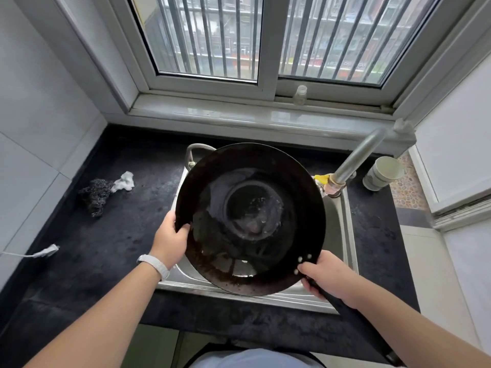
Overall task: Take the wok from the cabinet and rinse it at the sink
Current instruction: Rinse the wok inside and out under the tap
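Dark surface (106, 235) spans middle of frame; steel sink (344, 235) set in it at centre; wok (249, 219) held above sink, rim near tap (356, 160) at right; left hand (170, 240) grips wok's left rim; right hand (329, 280) wrapped round handle, lower right; little water pooled in wok; rinse step likely in hand; next move probably swirl, then tip into sink, needing both grips firm.

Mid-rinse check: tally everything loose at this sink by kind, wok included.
wok: 1
steel scourer: 1
white rag: 1
white cord end: 1
cup: 1
bottle on the sill: 1
Total: 6
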### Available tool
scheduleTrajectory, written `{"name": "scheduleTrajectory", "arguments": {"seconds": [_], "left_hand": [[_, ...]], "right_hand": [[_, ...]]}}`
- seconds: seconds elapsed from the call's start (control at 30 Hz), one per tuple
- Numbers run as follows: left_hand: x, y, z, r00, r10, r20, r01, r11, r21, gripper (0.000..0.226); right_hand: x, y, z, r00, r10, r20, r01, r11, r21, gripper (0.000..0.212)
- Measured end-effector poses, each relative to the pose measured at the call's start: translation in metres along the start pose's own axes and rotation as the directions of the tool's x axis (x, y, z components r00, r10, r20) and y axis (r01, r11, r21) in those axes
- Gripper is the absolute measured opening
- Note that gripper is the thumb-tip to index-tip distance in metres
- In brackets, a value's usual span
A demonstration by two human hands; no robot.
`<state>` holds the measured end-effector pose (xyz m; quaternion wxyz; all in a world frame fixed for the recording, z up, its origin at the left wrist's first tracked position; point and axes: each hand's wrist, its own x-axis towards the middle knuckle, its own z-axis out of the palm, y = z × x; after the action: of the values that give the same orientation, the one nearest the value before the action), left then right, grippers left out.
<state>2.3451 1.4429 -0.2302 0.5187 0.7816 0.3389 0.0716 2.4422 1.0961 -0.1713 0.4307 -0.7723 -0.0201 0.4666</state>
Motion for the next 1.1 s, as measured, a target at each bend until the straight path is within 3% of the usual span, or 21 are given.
{"name": "scheduleTrajectory", "arguments": {"seconds": [0.27, 0.47, 0.7, 0.87, 1.1], "left_hand": [[-0.019, -0.001, -0.012, 1.0, 0.018, -0.009, -0.017, 0.998, 0.063, 0.031], [-0.025, -0.009, -0.019, 1.0, -0.01, -0.028, 0.012, 0.998, 0.058, 0.03], [-0.029, -0.002, -0.023, 0.998, -0.007, -0.057, 0.006, 1.0, -0.004, 0.049], [-0.03, -0.004, -0.025, 0.997, -0.047, -0.066, 0.048, 0.999, 0.011, 0.04], [-0.026, -0.009, -0.027, 0.988, -0.151, -0.039, 0.154, 0.983, 0.104, 0.02]], "right_hand": [[0.002, 0.012, 0.007, 0.997, -0.068, 0.023, 0.07, 0.993, -0.097, 0.019], [0.002, 0.014, 0.016, 0.996, 0.068, 0.065, -0.07, 0.997, 0.033, 0.025], [0.003, 0.005, 0.017, 0.992, 0.071, 0.105, -0.072, 0.997, 0.007, 0.037], [0.008, 0.001, 0.016, 0.99, 0.045, 0.134, -0.042, 0.999, -0.028, 0.037], [0.01, 0.009, 0.023, 0.981, 0.121, 0.151, -0.124, 0.992, 0.015, 0.027]]}}
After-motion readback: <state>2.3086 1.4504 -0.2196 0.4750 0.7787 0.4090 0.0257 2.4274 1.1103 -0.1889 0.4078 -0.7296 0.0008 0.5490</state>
